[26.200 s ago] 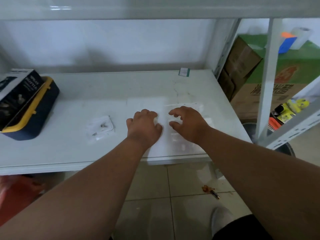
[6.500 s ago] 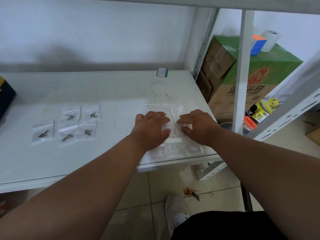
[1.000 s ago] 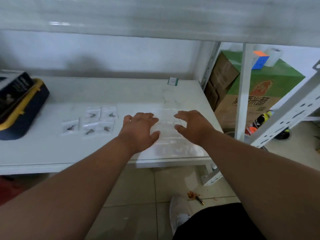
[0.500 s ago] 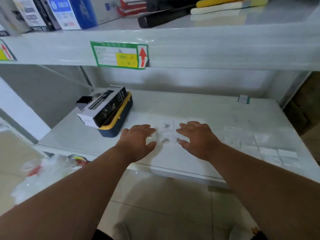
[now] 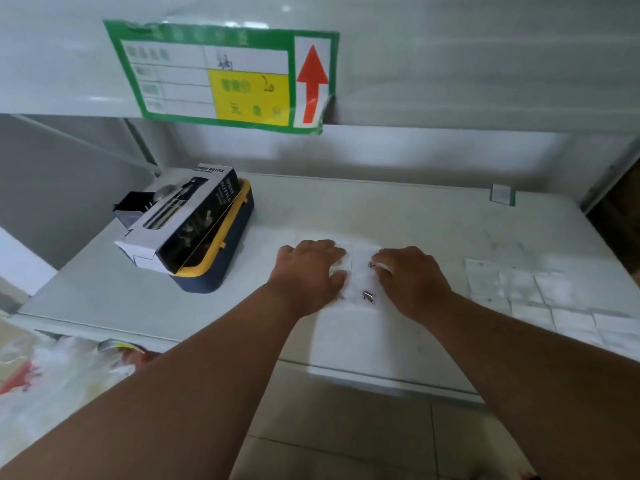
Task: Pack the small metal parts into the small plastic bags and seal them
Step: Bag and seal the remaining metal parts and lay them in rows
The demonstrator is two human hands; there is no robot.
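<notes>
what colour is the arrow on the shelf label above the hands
Red, pointing up, on the white strip at the right end of the green-bordered label. The arrow shows clearly in the head view.

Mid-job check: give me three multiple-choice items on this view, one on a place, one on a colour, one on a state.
1. Where do the empty bags lie?
A. right of the hands
B. on the box
C. on the floor

2. What colour is the arrow on the shelf label?
A. blue
B. red
C. black

3. How are the left hand and right hand?
A. raised in the air
B. gripping the box
C. palms down on the filled bags

Key: 1 A, they spread toward the shelf's right end; 2 B, it points up in red; 3 C, both press the bags.
</notes>
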